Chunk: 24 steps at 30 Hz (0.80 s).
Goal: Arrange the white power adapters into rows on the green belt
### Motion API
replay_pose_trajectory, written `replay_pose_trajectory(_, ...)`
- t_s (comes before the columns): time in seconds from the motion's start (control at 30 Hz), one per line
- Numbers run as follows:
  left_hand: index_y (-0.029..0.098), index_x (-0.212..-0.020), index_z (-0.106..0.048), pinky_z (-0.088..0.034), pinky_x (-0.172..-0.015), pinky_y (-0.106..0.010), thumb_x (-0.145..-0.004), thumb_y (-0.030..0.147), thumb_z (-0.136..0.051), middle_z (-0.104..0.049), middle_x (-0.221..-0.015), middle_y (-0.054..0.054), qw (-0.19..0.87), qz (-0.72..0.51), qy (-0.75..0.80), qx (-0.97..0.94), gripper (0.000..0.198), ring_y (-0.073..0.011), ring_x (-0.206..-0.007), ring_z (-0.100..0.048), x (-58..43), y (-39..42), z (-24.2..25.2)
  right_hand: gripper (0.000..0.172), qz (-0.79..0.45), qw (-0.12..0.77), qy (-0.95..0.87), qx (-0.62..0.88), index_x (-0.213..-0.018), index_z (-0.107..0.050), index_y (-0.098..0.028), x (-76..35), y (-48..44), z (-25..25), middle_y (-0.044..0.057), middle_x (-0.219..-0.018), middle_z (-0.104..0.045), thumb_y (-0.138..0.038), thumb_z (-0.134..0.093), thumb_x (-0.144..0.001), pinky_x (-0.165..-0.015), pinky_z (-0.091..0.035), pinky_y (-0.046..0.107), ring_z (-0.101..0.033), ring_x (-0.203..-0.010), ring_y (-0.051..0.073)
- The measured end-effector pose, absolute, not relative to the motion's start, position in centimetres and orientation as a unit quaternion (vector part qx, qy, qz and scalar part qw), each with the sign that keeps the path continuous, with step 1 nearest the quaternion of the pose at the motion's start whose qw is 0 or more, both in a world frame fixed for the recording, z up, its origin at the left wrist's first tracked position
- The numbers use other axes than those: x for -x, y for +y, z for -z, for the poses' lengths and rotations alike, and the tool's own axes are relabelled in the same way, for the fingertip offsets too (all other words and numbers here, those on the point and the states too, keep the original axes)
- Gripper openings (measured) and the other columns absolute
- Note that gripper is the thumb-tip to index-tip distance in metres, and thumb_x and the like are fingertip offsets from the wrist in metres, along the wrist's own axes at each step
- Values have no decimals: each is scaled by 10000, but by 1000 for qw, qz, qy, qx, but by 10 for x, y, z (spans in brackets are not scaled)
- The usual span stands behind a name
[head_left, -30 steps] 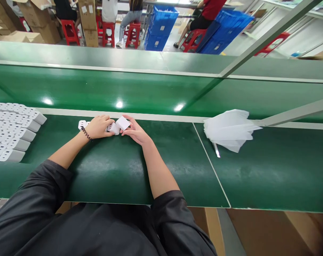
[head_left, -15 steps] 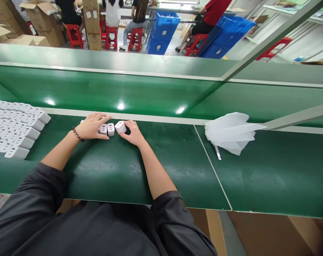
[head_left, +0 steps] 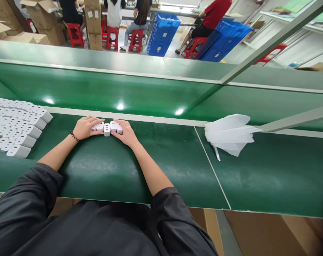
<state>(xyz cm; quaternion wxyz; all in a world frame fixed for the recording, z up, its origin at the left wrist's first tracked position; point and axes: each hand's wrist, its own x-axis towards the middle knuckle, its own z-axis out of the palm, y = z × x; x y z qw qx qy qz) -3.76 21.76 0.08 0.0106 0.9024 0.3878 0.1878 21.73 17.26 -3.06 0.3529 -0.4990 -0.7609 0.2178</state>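
- Left hand [head_left: 86, 128] and right hand [head_left: 126, 133] bracket a short row of small white plastic charger plugs [head_left: 107, 128], one hand at each end. The fingers lie loosely on top and against the sides, not wrapped around any plug.
- The row sits on the dark green matte bench top [head_left: 124, 167], centre-left of the frame, just below the pale strip at the bench's far edge.
- There's a black coiled hair tie [head_left: 74, 136] on the left wrist.
- Far left: a big block of the same white plugs, lined up in tidy rows [head_left: 14, 129], well apart from the hands.
- Right of centre: a loose heap of thin white plastic bags [head_left: 229, 133], with a grey metal bar [head_left: 292, 121] touching it.
- Above the hands: a glossy green conveyor belt [head_left: 110, 89].
- Top of the frame: blue plastic crates [head_left: 164, 30], red stools [head_left: 112, 35] and seated people.
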Motion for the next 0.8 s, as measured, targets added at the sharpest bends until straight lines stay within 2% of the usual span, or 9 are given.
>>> replay_pose_trajectory(0.2, 202, -1321, -659, -504, -894, -459, -873, 802, -434, -734, -1138, -144, -13, -170, 441, -881, 782, -333, -1039, -656, 40, 255, -4, 691, -221, 324, -748, 536, -1485, -451, -196, -207, 213, 26, 152, -1420, -538, -367, -684, -858, -1177, -335, 543, -455, -1349, 330)
replay_pose_trajectory(0.3, 220, -1358, -616, -416, -1059, -544, -864, 758, -509, -697, -1250, -131, -37, -185, 440, -878, 738, -356, -1180, -611, 45, 259, -14, 811, -233, 307, -755, 530, -1553, -354, -260, -216, 221, 19, 118, -1506, -477, -434, -711, -846, -1201, -307, 541, -411, -1413, 314)
replay_pose_trajectory(0.37, 239, -1394, -570, -292, -1168, -597, -869, 711, -551, -636, -1361, -122, -59, -238, 423, -872, 707, -361, -1321, -526, 32, 245, -30, 825, -243, 305, -758, 523, -1581, -283, -307, -230, 220, 11, 78, -1573, -415, -497, -673, -879, -1228, -269, 538, -345, -1474, 288)
replay_pose_trajectory(0.4, 244, -1415, -544, -282, -1188, -585, -894, 672, -551, -619, -1381, -118, -54, -261, 407, -874, 674, -344, -1361, -497, 17, 232, -42, 807, -245, 306, -756, 524, -1586, -267, -303, -240, 219, 7, 68, -1593, -394, -512, -643, -903, -1241, -249, 533, -316, -1495, 276)
replay_pose_trajectory(0.47, 246, -1398, -553, -398, -1138, -519, -954, 570, -522, -657, -1313, -105, -2, -324, 345, -881, 550, -297, -1310, -551, -29, 190, -70, 761, -240, 305, -747, 539, -1577, -296, -238, -261, 215, -2, 76, -1591, -404, -499, -612, -936, -1257, -230, 512, -302, -1510, 264)
replay_pose_trajectory(0.57, 376, -1326, -606, -481, -1094, -340, -1017, 477, -442, -704, -1248, 26, 154, -240, 27, -958, 365, -166, -1212, -626, -117, 89, -118, 724, -215, 285, -728, 585, -1543, -359, -169, -295, 204, -11, 64, -1553, -466, -459, -634, -940, -1259, -269, 470, -366, -1483, 249)
replay_pose_trajectory(0.63, 417, -1312, -636, -453, -1111, -230, -1035, 458, -349, -655, -1345, 81, 175, -195, -272, -926, 401, -103, -1323, -546, -168, 12, -144, 684, -200, 274, -713, 614, -1529, -389, -226, -319, 189, -12, 7, -1526, -502, -444, -645, -933, -1253, -309, 431, -402, -1467, 217)
replay_pose_trajectory(0.7, 441, -1303, -652, -407, -1130, -204, -1028, 331, -266, -517, -1489, 144, 148, -185, -472, -849, 486, -65, -1427, -430, -203, -59, -154, 634, -177, 279, -702, 631, -1504, -424, -324, -344, 163, -11, -66, -1497, -526, -442, -646, -922, -1244, -344, 402, -419, -1458, 193)
replay_pose_trajectory(0.8, 478, -1163, -720, -483, -1007, -212, -996, 333, -263, -488, -1488, 207, 189, -114, -597, -771, 507, -44, -1363, -490, -230, -135, -135, 599, -122, 321, -697, 629, -1467, -486, -333, -386, 105, -10, -85, -1454, -565, -567, -560, -920, -1234, -363, 394, -461, -1422, 192)
